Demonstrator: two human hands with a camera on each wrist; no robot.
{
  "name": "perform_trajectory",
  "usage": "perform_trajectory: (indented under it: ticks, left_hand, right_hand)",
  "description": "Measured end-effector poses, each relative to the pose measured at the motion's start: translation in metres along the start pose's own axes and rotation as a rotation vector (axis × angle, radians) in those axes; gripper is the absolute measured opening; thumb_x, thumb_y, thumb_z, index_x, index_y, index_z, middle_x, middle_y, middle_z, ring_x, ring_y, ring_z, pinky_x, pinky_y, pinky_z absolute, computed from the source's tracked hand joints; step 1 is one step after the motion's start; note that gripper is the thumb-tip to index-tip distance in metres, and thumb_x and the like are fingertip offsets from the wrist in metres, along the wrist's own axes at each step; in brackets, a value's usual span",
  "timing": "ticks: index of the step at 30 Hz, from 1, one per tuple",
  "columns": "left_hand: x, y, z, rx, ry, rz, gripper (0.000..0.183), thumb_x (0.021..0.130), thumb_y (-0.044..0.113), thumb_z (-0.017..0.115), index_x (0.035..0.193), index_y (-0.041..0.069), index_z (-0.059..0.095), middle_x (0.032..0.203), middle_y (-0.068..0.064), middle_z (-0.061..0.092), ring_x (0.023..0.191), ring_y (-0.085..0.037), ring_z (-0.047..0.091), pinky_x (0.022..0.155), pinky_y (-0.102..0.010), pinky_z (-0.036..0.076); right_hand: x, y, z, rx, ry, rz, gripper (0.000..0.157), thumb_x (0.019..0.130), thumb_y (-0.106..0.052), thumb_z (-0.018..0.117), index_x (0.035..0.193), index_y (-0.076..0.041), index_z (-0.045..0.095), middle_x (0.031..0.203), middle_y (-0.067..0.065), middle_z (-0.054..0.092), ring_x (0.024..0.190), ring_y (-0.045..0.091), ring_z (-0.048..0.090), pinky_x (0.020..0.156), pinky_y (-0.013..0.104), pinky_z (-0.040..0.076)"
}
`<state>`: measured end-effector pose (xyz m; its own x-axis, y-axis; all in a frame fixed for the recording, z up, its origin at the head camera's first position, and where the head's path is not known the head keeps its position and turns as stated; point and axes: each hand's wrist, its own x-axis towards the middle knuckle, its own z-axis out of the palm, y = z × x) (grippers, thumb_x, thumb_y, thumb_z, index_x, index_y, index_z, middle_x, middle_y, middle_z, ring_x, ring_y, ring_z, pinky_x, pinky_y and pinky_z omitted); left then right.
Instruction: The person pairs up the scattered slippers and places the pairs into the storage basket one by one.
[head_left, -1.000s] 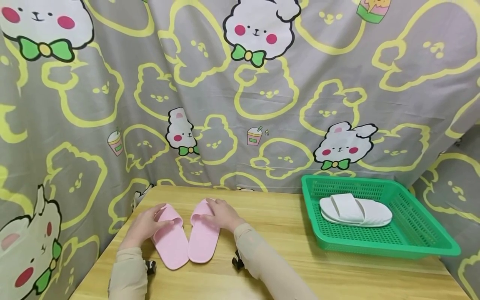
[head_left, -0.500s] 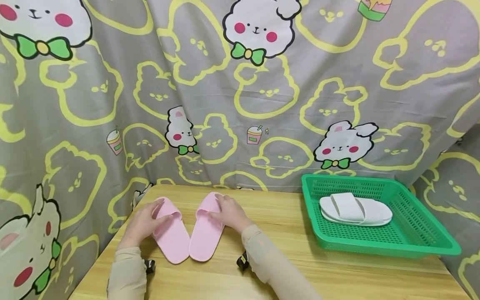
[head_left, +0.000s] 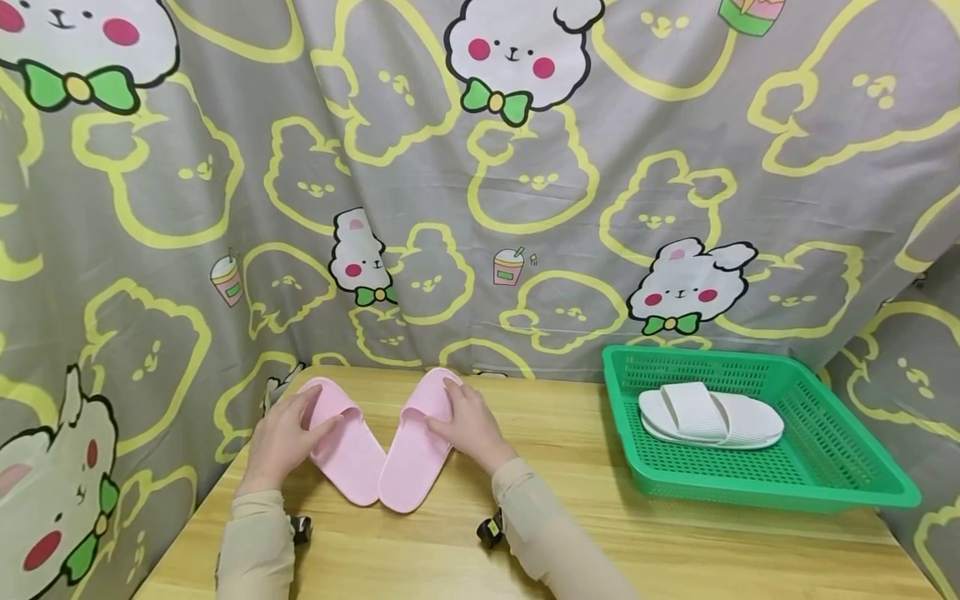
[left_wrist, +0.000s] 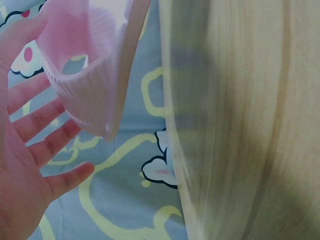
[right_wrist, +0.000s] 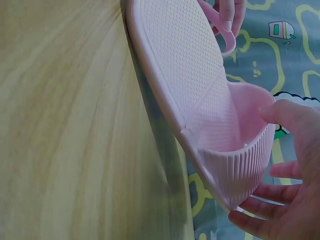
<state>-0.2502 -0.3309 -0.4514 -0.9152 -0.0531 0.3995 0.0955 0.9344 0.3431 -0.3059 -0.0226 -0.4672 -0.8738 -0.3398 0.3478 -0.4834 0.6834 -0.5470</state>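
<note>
Two pink slippers lie on the wooden table in the head view, toes toward the curtain and spread apart, heels meeting in a V. My left hand [head_left: 279, 437] holds the left slipper [head_left: 351, 471] by its strap, thumb at the strap's opening and fingers along the outside. On the other side, my right hand [head_left: 476, 427] pinches the strap of the right slipper [head_left: 408, 475]. Seen from the right wrist, the thumb hooks inside the ribbed strap [right_wrist: 235, 172] with fingertips under its outer edge. The left wrist view shows spread fingers against the pink strap [left_wrist: 85, 95].
A green perforated basket [head_left: 750, 493] stands at the right of the wooden table [head_left: 555, 467], with white slippers [head_left: 708, 417] inside. Behind and to the left hangs a grey cartoon-print curtain [head_left: 420, 183]. Black wrist devices [head_left: 491, 529] sit under the sleeves.
Both pink slippers have slid away toward the curtain with my hands on them. Their toes have spread farther apart while the heels stay together. The basket holds its place.
</note>
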Motion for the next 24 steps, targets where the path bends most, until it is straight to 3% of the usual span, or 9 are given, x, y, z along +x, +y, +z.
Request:
perform_trajectory:
  ticks: [24]
  left_hand:
    - [-0.002,0.003,-0.002,0.043,0.094,-0.009,0.068,0.084,0.052,0.069,0.135,0.010,0.055,0.134,-0.024,0.057,0.111,-0.051,0.056,0.084,-0.063,0.046]
  right_hand:
    - [-0.013,0.007,-0.004,0.067,0.074,0.061,0.078,0.081,-0.047,0.069,0.144,-0.009,0.044,0.129,0.017,0.056,0.117,0.033,0.052,0.100,0.046,0.048]
